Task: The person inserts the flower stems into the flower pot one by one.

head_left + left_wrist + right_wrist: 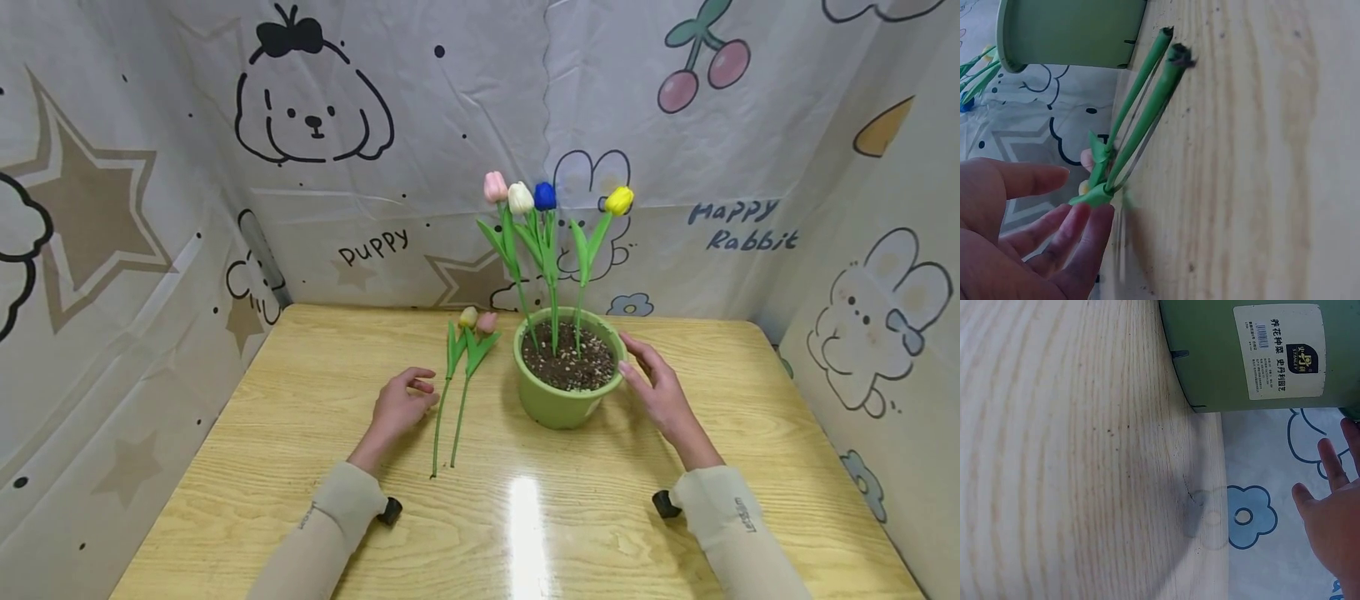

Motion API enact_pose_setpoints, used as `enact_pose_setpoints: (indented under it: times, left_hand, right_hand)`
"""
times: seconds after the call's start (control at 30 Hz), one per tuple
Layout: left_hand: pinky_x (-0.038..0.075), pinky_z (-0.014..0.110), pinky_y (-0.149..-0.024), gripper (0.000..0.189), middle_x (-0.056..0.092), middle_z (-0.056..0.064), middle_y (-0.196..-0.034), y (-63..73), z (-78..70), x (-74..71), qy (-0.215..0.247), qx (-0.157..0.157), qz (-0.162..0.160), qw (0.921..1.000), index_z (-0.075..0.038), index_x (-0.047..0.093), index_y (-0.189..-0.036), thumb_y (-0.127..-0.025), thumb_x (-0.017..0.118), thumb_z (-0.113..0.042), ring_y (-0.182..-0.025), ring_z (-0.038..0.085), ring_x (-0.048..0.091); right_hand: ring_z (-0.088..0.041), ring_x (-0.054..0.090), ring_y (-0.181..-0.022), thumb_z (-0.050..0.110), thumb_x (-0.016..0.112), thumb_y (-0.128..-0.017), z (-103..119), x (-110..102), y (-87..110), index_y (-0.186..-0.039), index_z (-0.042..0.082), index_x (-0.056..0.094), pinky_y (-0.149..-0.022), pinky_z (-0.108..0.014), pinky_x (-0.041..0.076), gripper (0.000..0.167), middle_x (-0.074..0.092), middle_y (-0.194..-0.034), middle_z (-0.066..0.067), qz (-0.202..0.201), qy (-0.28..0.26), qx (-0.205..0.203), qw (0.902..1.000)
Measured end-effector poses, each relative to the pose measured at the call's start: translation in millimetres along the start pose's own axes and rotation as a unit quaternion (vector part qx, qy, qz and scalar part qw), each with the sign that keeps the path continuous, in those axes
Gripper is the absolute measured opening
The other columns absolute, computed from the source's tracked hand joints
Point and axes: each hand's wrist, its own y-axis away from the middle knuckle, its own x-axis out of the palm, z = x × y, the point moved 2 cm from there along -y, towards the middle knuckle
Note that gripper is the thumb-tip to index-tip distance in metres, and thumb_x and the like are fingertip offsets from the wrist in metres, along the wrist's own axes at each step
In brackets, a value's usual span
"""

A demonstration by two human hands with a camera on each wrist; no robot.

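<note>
Left of the green pot (pixel 558 408), a pale yellow tulip (pixel 468 317) and a pink tulip (pixel 487 323) lie loose on the bench (pixel 300 375). I have the left hand (pixel 401 404) relaxed, empty, just beside their stems; the right hand (pixel 660 396) is straight-fingered at the pot's right rim. I'd best pinch one stem below its leaves, lift without dragging its neighbour, and press the pot only lightly.

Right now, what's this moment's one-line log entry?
left fingers: beside two loose green-stemmed tulips, pink and yellow | right fingers: touching round green pot | pot: four tulips (pink, white, blue, yellow) standing in brown soil
</note>
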Motion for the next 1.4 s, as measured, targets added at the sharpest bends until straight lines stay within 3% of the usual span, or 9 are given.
enact_pose_setpoints:
  times: [0.23,0.33,0.5,0.7,0.8,0.9,1.03,1.13,1.4]
  left_hand:
    - [0.057,0.026,-0.061,0.040,0.070,0.015,-0.111,-0.9,5.4,6.1,0.002,-0.007,-0.003,1.0000,-0.006,0.067,-0.131,-0.091,0.074,-0.006,-0.073,0.015,0.067]
    - [0.056,0.025,-0.061,0.041,0.070,0.014,-0.111,0.3,6.9,8.2,0.000,-0.014,-0.002,0.9999,-0.008,0.067,-0.130,-0.090,0.075,-0.006,-0.074,0.015,0.067]
    - [0.057,0.025,-0.061,0.044,0.070,0.014,-0.110,2.8,7.5,11.2,-0.005,-0.014,0.002,0.9999,-0.006,0.067,-0.130,-0.088,0.076,-0.004,-0.078,0.016,0.068]
    - [0.058,0.028,-0.068,0.046,0.072,0.010,-0.105,1.8,4.8,16.2,-0.034,-0.004,0.004,0.9994,-0.008,0.068,-0.129,-0.085,0.079,-0.004,-0.087,0.021,0.069]
    - [0.055,0.031,-0.074,0.049,0.074,0.007,-0.104,0.6,4.1,18.1,-0.059,0.001,-0.002,0.9982,-0.010,0.069,-0.129,-0.082,0.079,-0.003,-0.090,0.022,0.069]
    - [0.054,0.033,-0.075,0.051,0.074,0.007,-0.104,-0.1,3.9,18.9,-0.071,0.003,-0.002,0.9975,-0.009,0.069,-0.128,-0.079,0.079,0.001,-0.087,0.021,0.069]
    - [0.056,0.031,-0.071,0.053,0.074,0.008,-0.105,-1.0,3.9,18.5,-0.060,-0.005,-0.001,0.9982,-0.009,0.069,-0.128,-0.077,0.077,0.004,-0.081,0.019,0.068]
    - [0.059,0.029,-0.067,0.052,0.074,0.010,-0.105,-1.9,4.2,17.6,-0.037,-0.013,-0.002,0.9992,-0.008,0.069,-0.127,-0.078,0.076,0.006,-0.080,0.018,0.068]
    - [0.061,0.027,-0.059,0.043,0.074,0.014,-0.095,-2.6,3.8,14.5,0.008,-0.021,0.008,0.9997,-0.001,0.069,-0.124,-0.082,0.076,0.007,-0.071,0.017,0.068]
  right_hand:
    - [0.013,0.036,-0.137,0.012,0.056,-0.107,0.1,0.5,0.0,-0.153,-0.001,0.045,-0.117,-0.006,0.024,0.049,0.041,-0.160,-0.025,0.001,0.000,0.002,1.0000]
    - [0.010,0.037,-0.139,0.012,0.056,-0.107,0.2,1.0,0.4,-0.153,-0.002,0.044,-0.125,-0.018,0.025,0.050,0.041,-0.160,-0.026,0.001,0.004,0.006,1.0000]
    - [-0.023,0.035,-0.152,0.013,0.055,-0.107,0.1,1.6,1.5,-0.154,-0.002,0.043,-0.129,-0.053,0.020,0.050,0.040,-0.161,-0.026,0.005,0.006,0.016,0.9998]
    - [-0.044,0.028,-0.152,0.014,0.054,-0.108,0.4,1.4,1.6,-0.154,-0.002,0.042,-0.127,-0.061,0.019,0.050,0.039,-0.161,-0.026,0.007,0.004,0.016,0.9998]
    - [-0.038,0.030,-0.153,0.014,0.054,-0.108,1.1,1.2,1.6,-0.155,-0.001,0.043,-0.127,-0.061,0.019,0.050,0.040,-0.161,-0.025,0.006,0.004,0.014,0.9999]
    - [-0.016,0.034,-0.151,0.013,0.054,-0.108,1.6,0.7,1.9,-0.155,0.001,0.043,-0.128,-0.057,0.020,0.050,0.040,-0.161,-0.024,0.005,0.005,0.013,0.9999]
    - [0.010,0.035,-0.140,0.013,0.054,-0.108,1.8,0.4,1.8,-0.155,0.000,0.043,-0.129,-0.030,0.024,0.050,0.041,-0.161,-0.024,0.004,0.005,0.006,1.0000]
    - [0.014,0.035,-0.137,0.012,0.054,-0.108,1.6,0.6,1.2,-0.155,-0.001,0.043,-0.122,-0.013,0.025,0.050,0.041,-0.160,-0.025,0.004,0.003,0.001,1.0000]
    - [0.013,0.036,-0.138,0.011,0.054,-0.108,1.0,0.8,0.3,-0.154,-0.002,0.043,-0.124,-0.018,0.025,0.049,0.041,-0.159,-0.026,0.002,-0.002,-0.002,1.0000]
